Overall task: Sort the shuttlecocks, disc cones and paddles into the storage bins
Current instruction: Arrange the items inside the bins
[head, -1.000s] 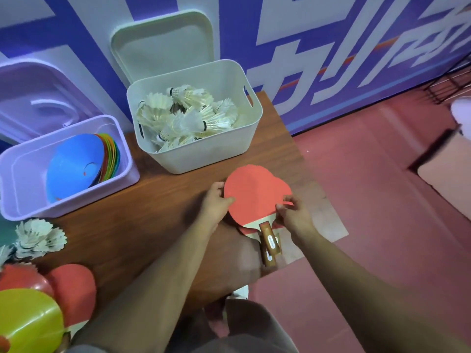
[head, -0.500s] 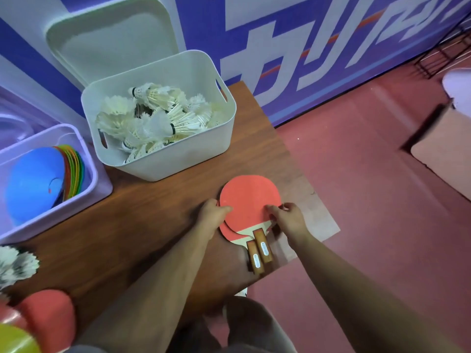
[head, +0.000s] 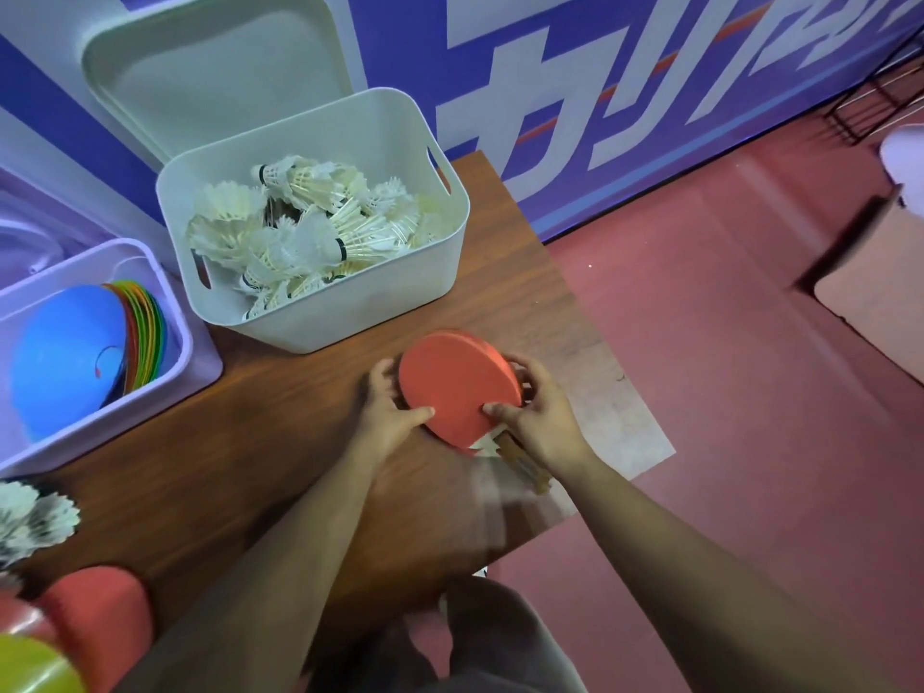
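Observation:
Two stacked red paddles (head: 457,385) with wooden handles are tilted up off the wooden table (head: 280,442) near its right edge. My left hand (head: 387,412) grips the stack's left rim with the thumb on the red face. My right hand (head: 537,417) grips the right rim near the handles. A white bin (head: 320,322) behind them holds several white shuttlecocks (head: 310,227). A lilac bin (head: 200,352) at the left holds a stack of disc cones (head: 75,352), blue one on top.
Loose shuttlecocks (head: 35,517), more red paddles (head: 95,607) and a yellow-green disc cone (head: 30,667) lie at the table's lower left. The white lid (head: 210,67) leans on the blue wall. Red floor lies right of the table.
The two paddles were fanned apart on the table; now they are squared into one stack and tilted up between both hands. The view has shifted right and closer.

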`<action>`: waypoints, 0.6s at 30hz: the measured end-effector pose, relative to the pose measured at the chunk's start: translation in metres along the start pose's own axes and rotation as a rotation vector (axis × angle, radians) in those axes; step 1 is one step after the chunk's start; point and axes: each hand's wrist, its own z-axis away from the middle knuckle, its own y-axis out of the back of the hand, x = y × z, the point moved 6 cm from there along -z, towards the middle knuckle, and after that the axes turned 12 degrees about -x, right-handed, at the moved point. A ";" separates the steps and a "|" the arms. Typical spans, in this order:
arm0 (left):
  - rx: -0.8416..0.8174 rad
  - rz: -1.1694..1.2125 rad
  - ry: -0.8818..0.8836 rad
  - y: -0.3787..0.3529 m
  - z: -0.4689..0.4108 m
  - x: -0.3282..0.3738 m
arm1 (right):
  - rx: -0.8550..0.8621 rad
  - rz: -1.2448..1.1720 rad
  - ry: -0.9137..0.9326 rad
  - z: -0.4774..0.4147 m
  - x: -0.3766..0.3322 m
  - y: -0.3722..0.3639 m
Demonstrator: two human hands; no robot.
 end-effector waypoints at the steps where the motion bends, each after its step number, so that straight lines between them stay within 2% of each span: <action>1: -0.010 -0.031 -0.054 0.010 0.004 0.005 | -0.034 0.082 0.050 -0.003 -0.009 -0.008; 5: -0.096 -0.088 -0.171 0.041 0.021 0.011 | -0.119 0.453 0.176 -0.006 -0.028 -0.036; 7: -0.082 -0.136 -0.145 0.053 0.027 0.004 | -0.151 0.643 0.254 -0.004 -0.031 -0.049; 9: -0.051 -0.176 -0.113 0.063 0.031 -0.010 | -0.209 0.734 0.323 -0.002 -0.031 -0.061; 12: -0.025 -0.209 -0.150 0.065 0.039 -0.022 | -0.227 0.920 0.332 0.001 -0.021 -0.065; 16: -0.047 -0.214 -0.231 0.060 0.049 -0.017 | -0.120 1.032 0.297 0.003 -0.015 -0.059; 18: -0.049 -0.211 -0.249 0.061 0.052 -0.013 | -0.150 1.008 0.286 0.002 -0.017 -0.059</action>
